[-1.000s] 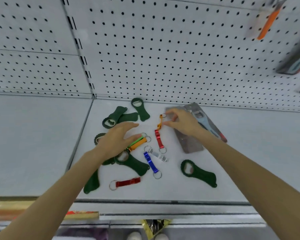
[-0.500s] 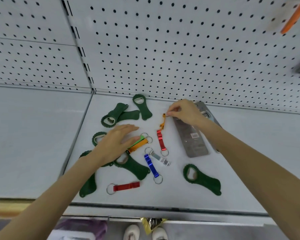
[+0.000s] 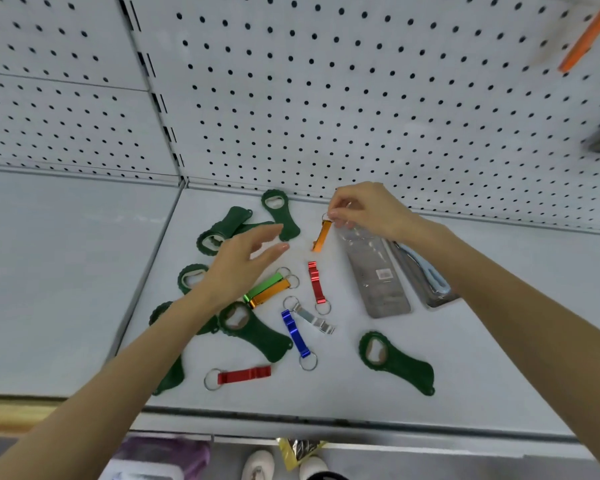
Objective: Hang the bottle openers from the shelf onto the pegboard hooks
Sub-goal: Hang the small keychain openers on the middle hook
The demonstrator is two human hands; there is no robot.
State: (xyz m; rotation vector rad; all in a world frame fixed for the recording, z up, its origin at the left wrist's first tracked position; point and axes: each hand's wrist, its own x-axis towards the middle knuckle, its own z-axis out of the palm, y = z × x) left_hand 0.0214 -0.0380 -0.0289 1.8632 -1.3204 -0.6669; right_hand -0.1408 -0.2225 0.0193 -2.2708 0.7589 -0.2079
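Bottle openers [image 3: 257, 336] lie scattered on a white shelf [image 3: 499, 306] in front of a white pegboard [image 3: 326, 98], seen from above. The right hand [image 3: 368, 209] pinches the key ring of a slim orange opener [image 3: 321, 237] between thumb and fingertips, near the back of the shelf. The ring end is now raised, so the opener hangs steeply below the fingers; half a second ago it lay flatter on the shelf. Whether its lower tip touches the shelf cannot be told.

The left hand [image 3: 243, 268] is spread with straight fingers and holds nothing. It has lifted off the green opener [image 3: 262, 285] and the second orange opener [image 3: 272, 293], which lie side by side and touching. Its fingertips now point towards the held opener, a little apart from it. Those two openers are more exposed than before.

The rest have not moved. A red opener [image 3: 316, 282] lies just in front of the held one. A silver opener [image 3: 314, 318] and a blue opener [image 3: 295, 332] lie beside each other. A second red opener [image 3: 245, 375] lies near the front edge. Wide dark green openers lie around them, with a lone dark green opener [image 3: 395, 362] at front right. Two flat packs [image 3: 378, 282] lie to the right, partly under the right wrist. A blurred orange item [image 3: 589, 36] hangs on the pegboard at the upper right.
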